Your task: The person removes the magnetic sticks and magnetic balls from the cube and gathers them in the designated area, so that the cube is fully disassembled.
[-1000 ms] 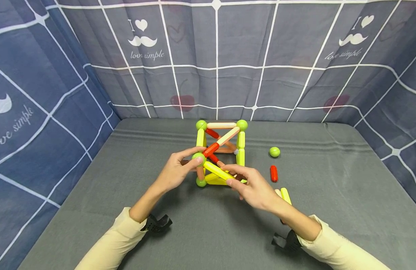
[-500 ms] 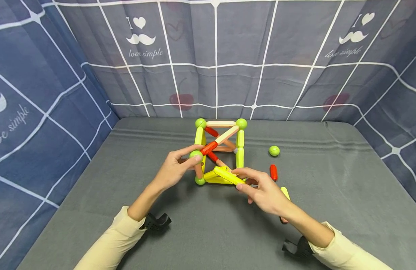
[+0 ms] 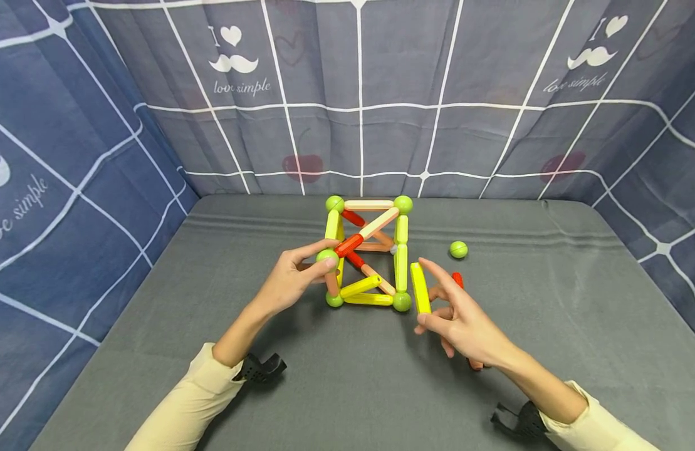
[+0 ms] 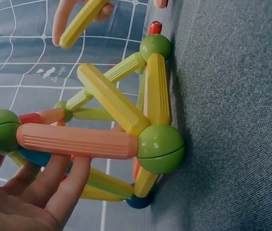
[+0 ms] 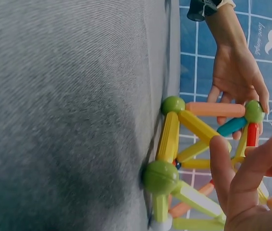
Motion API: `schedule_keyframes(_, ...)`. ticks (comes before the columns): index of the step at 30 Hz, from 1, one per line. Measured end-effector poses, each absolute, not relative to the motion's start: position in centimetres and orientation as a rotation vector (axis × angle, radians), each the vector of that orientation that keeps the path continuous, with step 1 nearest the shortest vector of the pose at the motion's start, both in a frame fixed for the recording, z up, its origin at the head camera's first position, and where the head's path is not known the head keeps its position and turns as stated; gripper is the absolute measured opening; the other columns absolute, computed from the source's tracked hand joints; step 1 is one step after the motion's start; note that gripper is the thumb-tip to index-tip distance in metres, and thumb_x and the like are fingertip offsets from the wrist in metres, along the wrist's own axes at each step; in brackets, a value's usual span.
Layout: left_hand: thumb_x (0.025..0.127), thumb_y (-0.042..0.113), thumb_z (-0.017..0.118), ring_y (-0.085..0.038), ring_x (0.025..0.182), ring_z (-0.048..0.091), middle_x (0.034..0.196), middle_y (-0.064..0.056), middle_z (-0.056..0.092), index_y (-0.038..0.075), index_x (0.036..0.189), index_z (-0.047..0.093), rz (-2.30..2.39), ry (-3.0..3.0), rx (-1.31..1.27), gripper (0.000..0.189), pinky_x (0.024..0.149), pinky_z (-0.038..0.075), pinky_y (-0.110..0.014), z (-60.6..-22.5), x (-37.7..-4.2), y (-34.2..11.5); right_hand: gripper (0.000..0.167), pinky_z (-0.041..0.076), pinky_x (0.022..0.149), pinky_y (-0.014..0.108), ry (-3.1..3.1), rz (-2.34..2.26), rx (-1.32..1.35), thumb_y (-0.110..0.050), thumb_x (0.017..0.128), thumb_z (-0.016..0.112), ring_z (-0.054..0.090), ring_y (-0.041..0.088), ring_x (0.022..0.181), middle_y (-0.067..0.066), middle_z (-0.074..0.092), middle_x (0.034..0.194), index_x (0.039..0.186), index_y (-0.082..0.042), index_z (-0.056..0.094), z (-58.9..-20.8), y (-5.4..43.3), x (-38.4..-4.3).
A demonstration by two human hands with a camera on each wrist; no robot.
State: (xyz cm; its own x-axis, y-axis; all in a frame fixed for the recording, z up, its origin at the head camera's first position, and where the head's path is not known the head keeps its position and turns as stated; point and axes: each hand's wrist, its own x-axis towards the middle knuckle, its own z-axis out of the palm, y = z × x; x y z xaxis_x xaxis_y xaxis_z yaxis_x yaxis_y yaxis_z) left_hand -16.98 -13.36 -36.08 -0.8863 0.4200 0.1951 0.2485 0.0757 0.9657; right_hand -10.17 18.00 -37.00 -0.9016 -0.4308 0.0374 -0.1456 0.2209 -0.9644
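A cube-like frame of magnetic rods and balls stands on the table; a yellow rod (image 3: 368, 299) forms its lower front edge. My left hand (image 3: 291, 279) pinches the green ball (image 3: 327, 258) at its upper front left corner, above an orange rod (image 4: 76, 140). From the lower left ball (image 4: 161, 149) a slanted yellow rod (image 3: 361, 287) rises with its far end free. Right of the frame, my right hand (image 3: 460, 322) pinches a loose yellow rod (image 3: 420, 288) between thumb and fingers, apart from the frame. In the left wrist view, that rod appears at the top.
A spare green ball (image 3: 459, 249) lies on the grey table (image 3: 573, 300) right of the frame. A red rod (image 3: 457, 279) lies partly behind my right hand, and an orange piece (image 3: 475, 364) shows below it. Printed curtains (image 3: 403, 81) enclose the back and sides.
My right hand has drawn the yellow rod away from the held ball, rightward past the frame, and turned it more upright. My left hand keeps its hold on the ball.
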Motion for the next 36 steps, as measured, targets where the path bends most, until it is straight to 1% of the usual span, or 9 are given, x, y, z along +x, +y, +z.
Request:
schedule_keyframes(2, 0.098, 0.016, 0.064, -0.043, 0.093, 0.067, 0.112, -0.032, 0.063, 0.007, 0.135, 0.060, 1.929, 2.198, 0.693, 0.038, 0.083, 0.057, -0.040, -36.1, -17.0, -13.4, 0.090, 0.048, 0.037, 0.040, 2.253, -1.728, -0.516, 0.004, 0.092, 0.064, 0.060, 0.042, 0.052, 0.029, 0.050, 0.108, 0.154, -0.043, 0.020, -37.0, 18.4, -10.0)
schedule_keyframes(5, 0.098, 0.015, 0.064, -0.039, 0.091, 0.068, 0.109, -0.032, 0.064, 0.007, 0.135, 0.060, 1.922, 2.201, 0.700, 0.037, 0.083, 0.057, -0.040, -36.1, -17.0, -13.3, 0.090, 0.051, 0.041, 0.043, 2.231, -1.738, -0.507, 0.004, 0.091, 0.066, 0.064, 0.041, 0.057, 0.030, 0.050, 0.108, 0.155, -0.040, 0.020, -37.0, 18.8, -9.8)
schedule_keyframes(7, 0.098, 0.015, 0.063, -0.038, 0.091, 0.068, 0.107, -0.031, 0.064, 0.007, 0.134, 0.060, 1.924, 2.199, 0.701, 0.037, 0.083, 0.057, -0.040, -36.1, -16.9, -13.3, 0.088, 0.048, 0.035, 0.040, 2.230, -1.719, -0.468, 0.000, 0.091, 0.068, 0.064, 0.038, 0.057, 0.028, 0.052, 0.106, 0.154, -0.040, 0.022, -36.9, 19.1, -9.7)
schedule_keyframes(13, 0.098, 0.015, 0.064, -0.049, 0.097, 0.064, 0.113, -0.025, 0.065, 0.007, 0.134, 0.060, 1.953, 2.174, 0.695, 0.038, 0.083, 0.057, -0.040, -36.2, -16.9, -13.3, 0.083, 0.037, 0.025, 0.040, 2.221, -1.719, -0.403, -0.007, 0.089, 0.073, 0.061, 0.034, 0.058, 0.023, 0.054, 0.102, 0.152, -0.036, 0.027, -36.8, 20.0, -9.5)
schedule_keyframes(16, 0.098, 0.016, 0.064, -0.052, 0.099, 0.062, 0.115, -0.025, 0.064, 0.006, 0.135, 0.059, 1.957, 2.164, 0.694, 0.038, 0.084, 0.056, -0.040, -36.2, -16.9, -13.4, 0.079, 0.044, 0.032, 0.047, 2.240, -1.742, -0.439, -0.006, 0.090, 0.073, 0.060, 0.032, 0.057, 0.023, 0.054, 0.096, 0.152, -0.028, 0.028, -36.9, 20.5, -9.4)
schedule_keyframes(21, 0.098, 0.014, 0.064, -0.052, 0.100, 0.062, 0.120, -0.031, 0.061, 0.005, 0.135, 0.059, 1.959, 2.165, 0.687, 0.039, 0.083, 0.057, -0.039, -36.3, -17.0, -13.4, 0.071, 0.054, 0.051, 0.044, 2.270, -1.783, -0.490, -0.006, 0.094, 0.068, 0.057, 0.038, 0.045, 0.024, 0.056, 0.086, 0.152, -0.016, 0.028, -37.0, 21.6, -9.4)
schedule_keyframes(24, 0.098, 0.014, 0.064, -0.050, 0.099, 0.063, 0.122, -0.031, 0.060, 0.004, 0.136, 0.058, 1.957, 2.177, 0.686, 0.039, 0.083, 0.057, -0.039, -36.3, -17.0, -13.3, 0.066, 0.054, 0.051, 0.045, 2.249, -1.812, -0.457, -0.004, 0.096, 0.063, 0.057, 0.042, 0.043, 0.026, 0.054, 0.088, 0.151, -0.015, 0.029, -37.0, 22.5, -9.3)
schedule_keyframes(31, 0.098, 0.016, 0.064, -0.042, 0.098, 0.066, 0.124, -0.029, 0.059, 0.002, 0.136, 0.057, 1.947, 2.197, 0.699, 0.041, 0.083, 0.057, -0.039, -36.2, -16.9, -13.3, 0.063, 0.051, 0.050, 0.034, 2.493, -1.643, -0.359, -0.003, 0.093, 0.066, 0.055, 0.024, 0.053, 0.022, 0.052, 0.104, 0.148, -0.010, 0.037, -37.4, 24.7, -9.2)
schedule_keyframes(36, 0.098, 0.015, 0.064, -0.041, 0.099, 0.066, 0.125, -0.023, 0.061, 0.003, 0.137, 0.057, 1.946, 2.201, 0.689, 0.041, 0.083, 0.057, -0.040, -36.2, -16.8, -13.3, 0.060, 0.049, 0.048, 0.033, 2.540, -1.534, -0.323, -0.003, 0.093, 0.066, 0.053, 0.018, 0.050, 0.019, 0.048, 0.101, 0.146, -0.004, 0.038, -38.2, 26.4, -9.1)
